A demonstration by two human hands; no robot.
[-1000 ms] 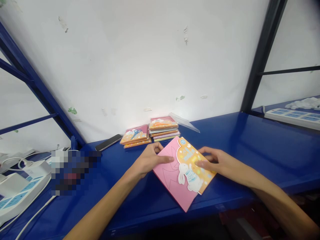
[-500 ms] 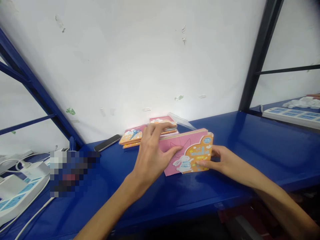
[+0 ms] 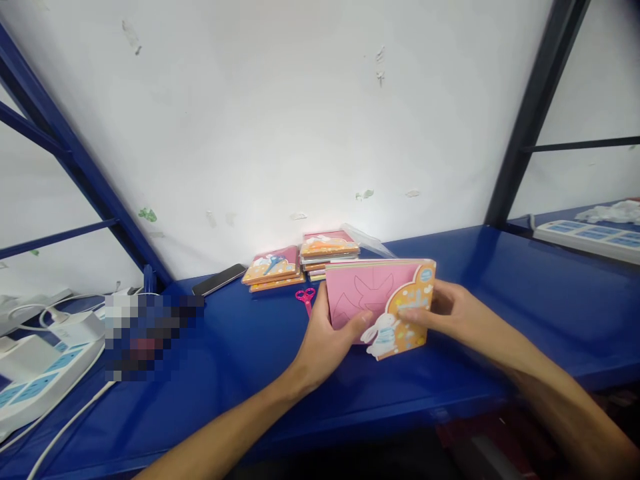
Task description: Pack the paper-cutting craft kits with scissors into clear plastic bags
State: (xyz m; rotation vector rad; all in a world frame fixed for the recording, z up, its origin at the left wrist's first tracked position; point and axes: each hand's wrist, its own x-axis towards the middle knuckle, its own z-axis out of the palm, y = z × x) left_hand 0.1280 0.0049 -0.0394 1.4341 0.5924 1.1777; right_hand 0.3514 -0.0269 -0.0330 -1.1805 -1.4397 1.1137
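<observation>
Both of my hands hold a pad of paper-cutting sheets (image 3: 373,283), upright on its long edge above the blue table. Its front sheet is pink with printed outlines, and an orange cover card (image 3: 413,303) with a white rabbit lies over its right part. My left hand (image 3: 327,337) grips the left end, thumb across the front and fingers behind. At the right end, my right hand (image 3: 445,310) pinches the cover card and pad, thumb in front. Pink scissors (image 3: 306,298) lie just behind my left hand, their blades partly hidden.
Behind stand two stacks of similar packs, a left stack (image 3: 273,267) topped with blue scissors and a taller right stack (image 3: 329,245). A clear plastic bag (image 3: 370,240) lies beside them. A phone (image 3: 219,280) and a power strip (image 3: 37,383) with cables are on the left.
My left hand has moved from the pad's top edge down to its left end, uncovering the pink scissors and the stacks. The pad has shifted slightly right.
</observation>
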